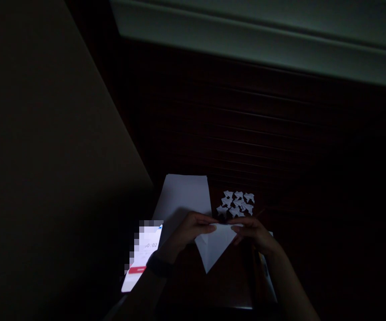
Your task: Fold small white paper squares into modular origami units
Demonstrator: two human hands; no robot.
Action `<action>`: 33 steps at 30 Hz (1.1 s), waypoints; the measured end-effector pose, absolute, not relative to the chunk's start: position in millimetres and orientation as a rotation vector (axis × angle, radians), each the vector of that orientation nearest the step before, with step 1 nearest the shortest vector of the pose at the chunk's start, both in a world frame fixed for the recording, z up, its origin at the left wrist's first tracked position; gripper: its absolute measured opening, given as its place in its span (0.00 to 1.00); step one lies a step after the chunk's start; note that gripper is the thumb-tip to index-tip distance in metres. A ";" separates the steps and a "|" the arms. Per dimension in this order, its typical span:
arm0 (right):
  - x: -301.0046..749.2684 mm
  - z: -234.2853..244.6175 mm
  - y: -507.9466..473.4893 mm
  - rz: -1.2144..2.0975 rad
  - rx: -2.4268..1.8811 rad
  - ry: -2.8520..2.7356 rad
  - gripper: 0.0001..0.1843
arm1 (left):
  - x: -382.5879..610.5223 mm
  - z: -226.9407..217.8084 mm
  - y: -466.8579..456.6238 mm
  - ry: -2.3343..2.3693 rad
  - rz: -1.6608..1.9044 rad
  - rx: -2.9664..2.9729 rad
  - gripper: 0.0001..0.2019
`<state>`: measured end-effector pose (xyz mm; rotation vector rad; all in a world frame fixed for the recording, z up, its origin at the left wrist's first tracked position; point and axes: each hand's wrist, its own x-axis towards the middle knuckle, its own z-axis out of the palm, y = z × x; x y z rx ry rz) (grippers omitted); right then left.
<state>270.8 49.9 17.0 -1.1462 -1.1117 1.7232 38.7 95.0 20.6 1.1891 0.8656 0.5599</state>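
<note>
My left hand [193, 227] and right hand [258, 232] pinch the white paper [211, 245] by its top edge over the dark table [228, 287], near the folded pieces [238, 203]; dim light, table contact uncertain.

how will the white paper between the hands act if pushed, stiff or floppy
The white paper is probably light, since it looks thin. Its pointed lower end, hanging free, would likely bend easily. The top edge may resist more, being pinched by the left hand and right hand.
</note>
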 end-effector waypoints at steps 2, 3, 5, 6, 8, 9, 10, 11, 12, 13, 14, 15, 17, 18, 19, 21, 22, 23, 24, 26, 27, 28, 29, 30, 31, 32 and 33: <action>273.9 14.5 49.3 1.746 -1.112 -1.099 0.13 | 38.1 18.9 96.1 0.845 0.543 1.198 0.16; 275.0 14.0 48.9 1.755 -1.089 -1.091 0.12 | 37.9 17.7 96.3 0.834 0.544 1.196 0.16; 275.8 14.0 48.3 1.762 -1.059 -1.077 0.10 | 37.6 15.5 95.6 0.817 0.562 1.184 0.15; 275.5 14.5 48.0 1.760 -1.055 -1.074 0.10 | 37.4 15.0 94.7 0.810 0.574 1.176 0.15; 274.1 15.8 47.9 1.749 -1.070 -1.081 0.09 | 37.0 16.4 92.3 0.807 0.589 1.168 0.14; 273.2 16.3 48.0 1.742 -1.082 -1.089 0.09 | 36.9 18.4 90.9 0.811 0.590 1.165 0.14; 272.4 16.8 48.1 1.732 -1.097 -1.099 0.09 | 36.7 21.1 89.7 0.817 0.589 1.166 0.13; 271.7 17.1 48.3 1.725 -1.111 -1.112 0.09 | 36.8 24.2 88.6 0.820 0.591 1.168 0.13; 271.1 17.3 48.5 1.718 -1.122 -1.124 0.09 | 37.0 27.3 87.8 0.816 0.588 1.167 0.13; 270.6 17.3 48.6 1.711 -1.131 -1.136 0.09 | 37.4 29.9 87.2 0.802 0.589 1.168 0.13; 270.3 17.3 48.7 1.704 -1.138 -1.147 0.10 | 38.1 31.8 86.9 0.786 0.595 1.167 0.13; 270.0 17.2 48.7 1.697 -1.146 -1.155 0.10 | 39.1 32.5 86.8 0.776 0.602 1.170 0.12; 269.3 17.5 48.5 1.688 -1.157 -1.171 0.10 | 41.6 30.5 87.1 0.777 0.617 1.185 0.11; 268.8 18.0 48.4 1.688 -1.158 -1.180 0.10 | 42.8 28.1 87.4 0.791 0.620 1.192 0.10; 268.2 18.9 48.3 1.693 -1.154 -1.185 0.10 | 43.9 25.3 87.8 0.802 0.617 1.196 0.11; 266.5 21.9 48.0 1.706 -1.141 -1.184 0.13 | 45.4 19.8 88.4 0.827 0.625 1.197 0.12; 265.6 23.9 47.8 1.710 -1.132 -1.180 0.15 | 45.7 17.8 88.7 0.833 0.633 1.196 0.12; 264.7 26.1 47.5 1.711 -1.122 -1.171 0.19 | 45.9 16.5 89.0 0.837 0.644 1.195 0.12; 263.9 28.3 47.2 1.714 -1.112 -1.159 0.24 | 45.9 15.9 89.2 0.841 0.658 1.193 0.12; 261.9 32.2 46.4 1.716 -1.097 -1.119 0.31 | 46.1 16.6 89.6 0.864 0.701 1.185 0.11; 260.3 33.4 45.9 1.717 -1.094 -1.091 0.34 | 46.5 17.5 89.7 0.880 0.732 1.175 0.12; 258.1 34.1 45.4 1.719 -1.095 -1.063 0.36 | 47.3 18.5 89.7 0.896 0.765 1.158 0.13; 255.1 33.9 45.0 1.723 -1.098 -1.044 0.37 | 48.4 19.2 89.5 0.906 0.797 1.137 0.15; 251.1 33.1 44.7 1.721 -1.103 -1.034 0.36 | 50.0 19.5 89.3 0.909 0.828 1.117 0.17; 246.3 31.5 44.7 1.713 -1.110 -1.035 0.34 | 51.8 19.3 89.0 0.909 0.854 1.100 0.19; 240.9 29.5 44.9 1.701 -1.119 -1.054 0.31 | 54.0 18.4 88.7 0.909 0.879 1.089 0.20; 235.3 27.0 45.4 1.643 -1.141 -1.060 0.28 | 56.3 16.9 88.2 0.913 0.903 1.087 0.20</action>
